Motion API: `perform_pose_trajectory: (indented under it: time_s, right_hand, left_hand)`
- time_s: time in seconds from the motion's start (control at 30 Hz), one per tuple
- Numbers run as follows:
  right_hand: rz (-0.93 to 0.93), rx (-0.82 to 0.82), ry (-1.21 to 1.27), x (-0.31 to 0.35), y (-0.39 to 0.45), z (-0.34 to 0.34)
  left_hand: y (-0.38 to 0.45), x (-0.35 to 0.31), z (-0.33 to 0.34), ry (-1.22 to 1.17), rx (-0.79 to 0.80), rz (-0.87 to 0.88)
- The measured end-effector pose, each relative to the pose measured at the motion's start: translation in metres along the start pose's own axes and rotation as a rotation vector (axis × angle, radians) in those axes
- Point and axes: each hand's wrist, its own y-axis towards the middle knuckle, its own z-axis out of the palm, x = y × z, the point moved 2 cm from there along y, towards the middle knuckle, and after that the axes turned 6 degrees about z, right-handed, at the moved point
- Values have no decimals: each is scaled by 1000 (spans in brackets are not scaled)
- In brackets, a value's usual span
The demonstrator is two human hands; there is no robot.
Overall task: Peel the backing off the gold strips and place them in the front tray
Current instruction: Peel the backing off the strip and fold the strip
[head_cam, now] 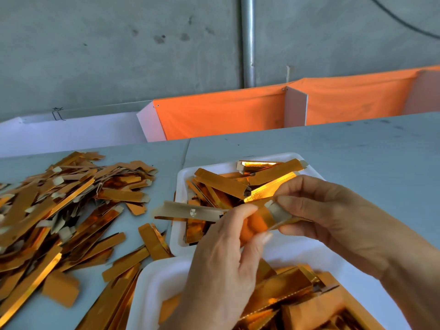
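A person's two bare hands meet above a pale grey table (333,148), working on one gold strip (267,214). The left hand (221,265) comes up from the bottom centre, its thumb and fingers curled round the shiny gold part of the strip; something orange (253,226) shows between those fingers, though what it is cannot be told. The right hand (331,210) reaches in from the right, its thumb and forefinger pinching the strip's other end, where a pale, dull patch of backing shows against the gold. A long tan piece (190,211), matte and paper-like, sticks out to the left from the left hand's fingertips, lying level in the air over the left rim of the far tray; whether it is joined to the held strip is hard to tell. That far white tray (182,177) sits just beyond the hands and holds a loose heap of gold strips, some bright and mirror-like, some dull orange. A second white tray (152,282), nearest the viewer at the bottom of the view, also holds gold strips and lies partly under the left hand and wrist. To the left, a large untidy pile of strips (59,206) spreads across the table, with small tan scraps mixed in. Behind the table stand white dividers with orange cloth (221,113), then a grey concrete wall with an upright metal pipe (247,41).
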Motion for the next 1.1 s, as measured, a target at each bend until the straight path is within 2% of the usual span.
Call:
perform_pose_trajectory:
  time_s: [0.23,0.5,0.73,0.93,1.1]
  right_hand:
    - [67,82,102,-3,3,-4]
    - [34,137,54,-2,2,-6]
    - [4,199,45,-1,2,-2]
    - [-46,210,-87,2,-1,-1]
    - [-52,286,-113,5,-5,-4]
  left_hand:
    - [1,0,-4,-210,-2,-39]
    - [2,2,-10,-330,28,-51]
    - [2,1,-11,-382,57,-10]
    - [2,0,-11,-392,70,4]
    - [2,2,-12,-406,66,-4]
